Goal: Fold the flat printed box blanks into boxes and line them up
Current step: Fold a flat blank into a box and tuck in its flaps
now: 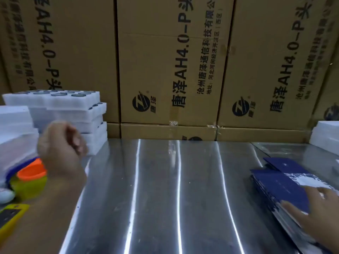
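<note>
A stack of flat blue and white printed box blanks [280, 182] lies on the shiny metal table [165, 189] at the right. My right hand [317, 215] rests on the near end of that stack, thumb along its edge and fingers spread on top. My left hand [62, 143] hovers blurred at the left, above the table, its fingers curled with nothing visible in them. No folded box is in view.
White foam trays [77, 110] with round dark parts stand stacked at the back left. Orange and yellow-green cups [29, 180] and a yellow device [11, 219] sit at the left edge. Large brown cartons [170, 61] wall off the back. More white foam [326, 136] is at the right.
</note>
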